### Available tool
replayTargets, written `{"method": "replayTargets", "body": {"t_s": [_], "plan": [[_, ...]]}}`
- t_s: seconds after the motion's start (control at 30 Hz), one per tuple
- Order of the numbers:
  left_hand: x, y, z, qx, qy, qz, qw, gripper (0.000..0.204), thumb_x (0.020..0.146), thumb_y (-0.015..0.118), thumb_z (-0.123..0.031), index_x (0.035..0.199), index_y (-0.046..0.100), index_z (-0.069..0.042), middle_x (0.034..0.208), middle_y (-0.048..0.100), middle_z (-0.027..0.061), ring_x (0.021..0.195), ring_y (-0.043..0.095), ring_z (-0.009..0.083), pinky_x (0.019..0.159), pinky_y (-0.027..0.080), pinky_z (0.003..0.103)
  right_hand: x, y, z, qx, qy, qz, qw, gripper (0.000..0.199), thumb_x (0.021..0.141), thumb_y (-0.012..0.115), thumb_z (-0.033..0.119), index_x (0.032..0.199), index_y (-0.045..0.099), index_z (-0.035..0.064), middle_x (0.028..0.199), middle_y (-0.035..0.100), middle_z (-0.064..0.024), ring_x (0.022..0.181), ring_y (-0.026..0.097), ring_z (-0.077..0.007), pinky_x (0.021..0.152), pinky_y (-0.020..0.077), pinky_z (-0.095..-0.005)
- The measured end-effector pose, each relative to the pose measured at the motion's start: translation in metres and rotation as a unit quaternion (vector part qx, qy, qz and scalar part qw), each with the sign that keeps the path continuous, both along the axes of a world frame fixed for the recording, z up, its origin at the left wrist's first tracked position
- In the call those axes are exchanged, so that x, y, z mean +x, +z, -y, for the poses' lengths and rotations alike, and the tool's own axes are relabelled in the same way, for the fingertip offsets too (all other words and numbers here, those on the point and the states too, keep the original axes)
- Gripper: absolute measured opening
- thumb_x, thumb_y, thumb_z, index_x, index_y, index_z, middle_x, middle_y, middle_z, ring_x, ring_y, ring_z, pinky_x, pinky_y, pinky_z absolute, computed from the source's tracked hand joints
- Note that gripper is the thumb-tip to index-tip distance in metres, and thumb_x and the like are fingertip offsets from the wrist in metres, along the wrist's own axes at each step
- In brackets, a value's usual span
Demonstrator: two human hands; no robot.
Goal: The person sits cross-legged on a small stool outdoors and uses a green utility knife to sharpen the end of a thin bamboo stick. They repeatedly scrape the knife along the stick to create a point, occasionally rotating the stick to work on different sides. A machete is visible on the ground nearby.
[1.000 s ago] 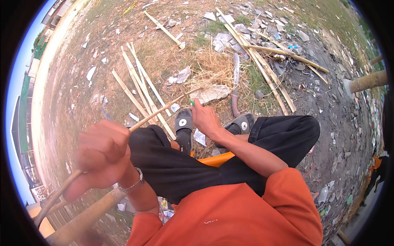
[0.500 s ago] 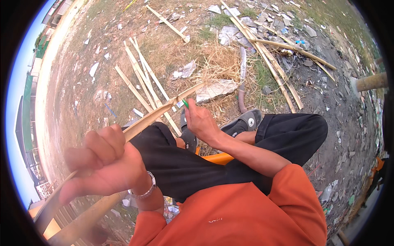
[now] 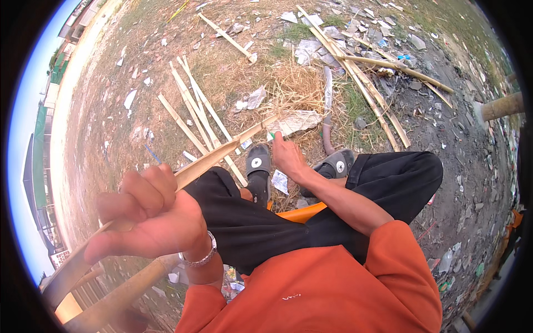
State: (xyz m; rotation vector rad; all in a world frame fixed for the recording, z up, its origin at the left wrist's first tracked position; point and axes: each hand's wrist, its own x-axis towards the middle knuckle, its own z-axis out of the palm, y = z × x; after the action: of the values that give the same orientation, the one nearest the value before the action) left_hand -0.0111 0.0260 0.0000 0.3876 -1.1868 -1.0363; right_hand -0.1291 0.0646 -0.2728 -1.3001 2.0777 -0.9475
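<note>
Two bare hands work on one long, thin, pale split bamboo strip point(image 3: 222, 152), which runs from the lower left edge of the view up to the middle, above the person's knees. The left hand point(image 3: 147, 219) is close to the camera; its fingers are curled together around the strip and clamp it, and a silver metal bracelet point(image 3: 202, 258) sits on that wrist. The right hand point(image 3: 288, 155) is stretched forward near the far end of the strip; its fingers are closed on a small green-tipped object point(image 3: 277, 136), but what this object is I cannot tell, and I cannot tell if it touches the strip.

The person sits with legs in black trousers point(image 3: 388, 177), wears an orange shirt point(image 3: 322, 288) and dark grey slippers point(image 3: 258, 166). On the dry dirt ground point(image 3: 111, 100) in front lie several loose pale bamboo slats point(image 3: 194, 111), a heap of dry straw point(image 3: 294, 89), scattered white paper scraps point(image 3: 252, 100) and a grey bent hose piece point(image 3: 327, 111). Thicker bamboo poles point(image 3: 116, 294) lie at the lower left.
</note>
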Motion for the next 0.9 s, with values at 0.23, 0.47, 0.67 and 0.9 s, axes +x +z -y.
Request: {"method": "replayTargets", "body": {"t_s": [0.23,0.47,0.67,0.9], "plan": [[0.003,-0.001,-0.001,0.014,0.029,-0.001,0.999,0.062,0.089,0.036,-0.070,0.061,0.022,-0.016,0.050,0.017,-0.0042,0.044,0.009,0.0066,0.044,0.008,0.026,0.015,0.050,0.006,-0.013,0.031,0.066,0.997,0.016,0.095,0.040,0.015,0.099,0.038,-0.0005,0.066,0.059,-0.0276,0.063,0.058,-0.0495,0.058,0.0450,-0.0568],[0.006,0.002,0.005,0.028,0.068,-0.024,0.997,0.061,0.090,0.039,-0.066,0.061,0.021,-0.016,0.052,0.019,-0.0036,0.047,0.011,0.0071,0.046,0.009,0.026,0.015,0.042,0.004,-0.107,0.016,0.054,0.993,0.019,0.095,0.044,0.017,0.096,0.040,-0.0021,0.062,0.056,-0.0284,0.061,0.057,-0.0492,0.056,0.0441,-0.0544],[0.005,0.004,0.005,0.017,0.023,-0.015,0.999,0.061,0.090,0.040,-0.066,0.061,0.022,-0.016,0.053,0.019,-0.0036,0.047,0.013,0.0076,0.047,0.009,0.026,-0.007,-0.006,0.005,0.036,0.013,-0.020,0.999,0.019,0.095,0.043,0.018,0.096,0.040,-0.0005,0.064,0.057,-0.0291,0.065,0.058,-0.0495,0.059,0.0436,-0.0573],[0.006,0.002,0.006,0.007,-0.005,-0.017,1.000,0.060,0.091,0.039,-0.065,0.060,0.023,-0.016,0.052,0.021,-0.0029,0.045,0.015,0.0075,0.046,0.011,0.026,-0.008,0.006,0.005,0.020,0.009,-0.043,0.999,0.019,0.093,0.046,0.018,0.098,0.041,-0.0003,0.062,0.058,-0.0269,0.062,0.058,-0.0479,0.058,0.0447,-0.0561]]}}
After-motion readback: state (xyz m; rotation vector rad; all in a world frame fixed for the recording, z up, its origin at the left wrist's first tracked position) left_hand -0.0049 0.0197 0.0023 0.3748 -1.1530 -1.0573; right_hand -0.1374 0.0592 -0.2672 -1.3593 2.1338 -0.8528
